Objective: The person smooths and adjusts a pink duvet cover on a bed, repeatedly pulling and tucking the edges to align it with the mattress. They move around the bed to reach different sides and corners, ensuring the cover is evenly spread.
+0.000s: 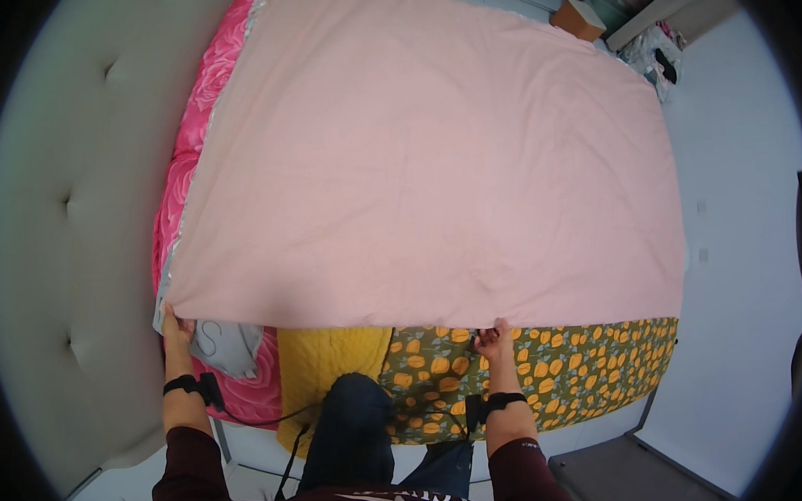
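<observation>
A large pale pink blanket (415, 169) lies spread over most of the bed, with faint wrinkles toward its right side and a pale, shiny trim along its left edge. At its near left corner my left hand (180, 321) grips the edge, thumb on top. My right hand (494, 339) pinches the near edge further right, its fingers curled under. Below that edge show a yellow textured cover (330, 357) and a green sheet with an orange-yellow print (594, 367). A grey cloth item (231, 349) lies beside my left hand, partly under the blanket.
Bright pink rose-patterned bedding (206, 98) shows along the left, against a padded grey headboard (79, 247). My knee (350, 423) presses on the bed's near side. Beyond the far right corner are a brown box (577, 19) and a plastic bag (656, 56). Cables run from my wrist straps.
</observation>
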Available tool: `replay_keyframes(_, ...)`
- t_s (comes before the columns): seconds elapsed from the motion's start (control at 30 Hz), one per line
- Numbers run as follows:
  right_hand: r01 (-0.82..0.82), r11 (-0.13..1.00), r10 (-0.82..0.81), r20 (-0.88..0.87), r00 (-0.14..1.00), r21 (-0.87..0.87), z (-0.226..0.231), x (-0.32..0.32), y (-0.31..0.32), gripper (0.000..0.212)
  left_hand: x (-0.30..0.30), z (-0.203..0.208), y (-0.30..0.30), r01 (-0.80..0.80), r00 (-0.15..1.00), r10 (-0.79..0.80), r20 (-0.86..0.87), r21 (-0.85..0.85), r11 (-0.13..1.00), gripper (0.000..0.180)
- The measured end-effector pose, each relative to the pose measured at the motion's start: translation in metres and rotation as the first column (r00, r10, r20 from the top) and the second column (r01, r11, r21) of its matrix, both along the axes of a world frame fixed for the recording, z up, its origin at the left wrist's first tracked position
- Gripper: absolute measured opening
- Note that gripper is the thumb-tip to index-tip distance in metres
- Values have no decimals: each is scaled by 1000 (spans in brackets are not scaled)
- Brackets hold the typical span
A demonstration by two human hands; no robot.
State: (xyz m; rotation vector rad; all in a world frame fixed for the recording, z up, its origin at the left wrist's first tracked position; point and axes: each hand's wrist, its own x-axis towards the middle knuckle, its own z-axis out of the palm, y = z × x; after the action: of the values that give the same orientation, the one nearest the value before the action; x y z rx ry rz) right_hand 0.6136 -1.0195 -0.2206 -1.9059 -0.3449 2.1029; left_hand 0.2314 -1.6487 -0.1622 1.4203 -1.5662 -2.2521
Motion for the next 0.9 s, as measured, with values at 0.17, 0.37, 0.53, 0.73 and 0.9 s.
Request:
replay_keyframes(0.17, 131, 986, -98, 271, 958, -104, -29, -4, 17, 34, -27, -2, -24, 217, 955, -157, 253, -231, 948, 36)
replay_keyframes(0.37, 39, 997, -63, 370, 927, 74, -50, 25, -7, 13, -16, 12, -95, 164, 982, -62, 178, -637, 753, 34)
replay_keyframes(0.53, -53, 998, 40, 386, 921, 21, -41, 36, -26, 17, 3, 29, -103, 266, 931, 6, 365, -690, 673, 35)
replay_keyframes(0.73, -117, 985, 157, 379, 912, -126, -38, 33, -20, 24, -11, -9, -122, 268, 936, -58, 348, -593, 760, 19)
replay_keyframes(0.9, -67, 982, 115, 269, 956, -179, -37, 49, -27, 31, 0, -14, -129, 399, 908, -274, 316, -459, 794, 15)
